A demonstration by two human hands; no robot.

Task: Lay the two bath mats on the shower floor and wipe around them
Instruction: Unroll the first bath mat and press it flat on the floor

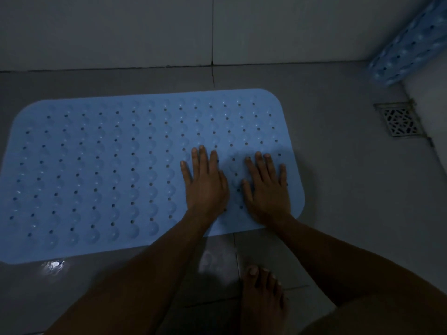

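Observation:
A light blue bath mat (108,170) with rows of holes and round bumps lies flat on the grey tiled shower floor (338,165). My left hand (205,182) presses flat on its right part, fingers straight and spread. My right hand (267,189) presses flat beside it, near the mat's right edge. A second blue mat (406,47), rolled or folded up, leans in the far right corner against the wall.
A square metal floor drain (400,119) sits to the right of the mat. The tiled wall (169,30) runs along the far side. My bare foot (263,301) stands on the wet floor below the mat. A white edge (430,97) borders the right.

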